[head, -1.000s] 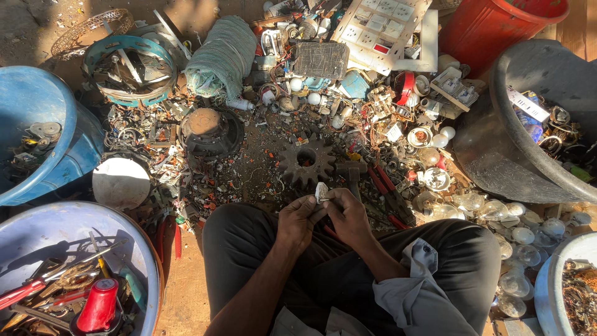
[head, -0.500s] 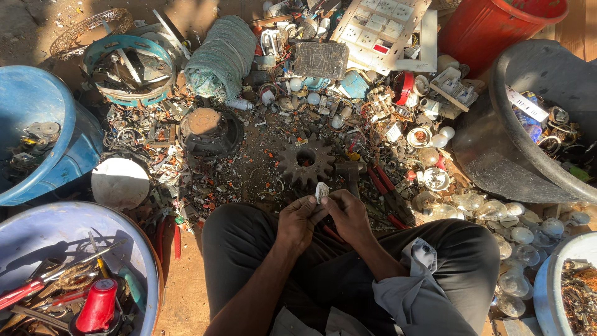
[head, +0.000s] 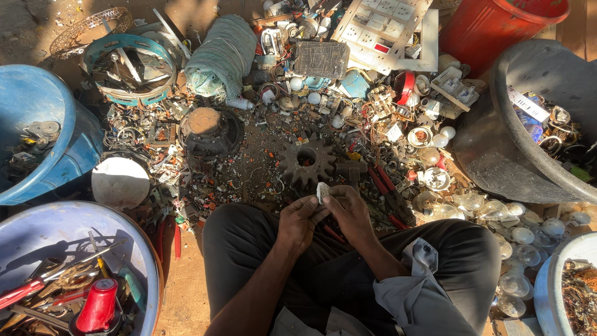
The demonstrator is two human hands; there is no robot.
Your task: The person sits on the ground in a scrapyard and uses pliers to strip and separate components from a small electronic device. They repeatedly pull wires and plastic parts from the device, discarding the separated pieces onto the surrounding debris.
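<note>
While both hands stay as a second ago, left hand and right hand fingers pinch a small pale piece near the rusty gear on the floor.

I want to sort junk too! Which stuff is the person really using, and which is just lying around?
In use:
left hand
right hand
small pale piece, pinched between both hands

Just lying about:
rusty gear wheel
red-handled pliers
glass bulbs
blue tub
red bucket
mesh roll
</note>
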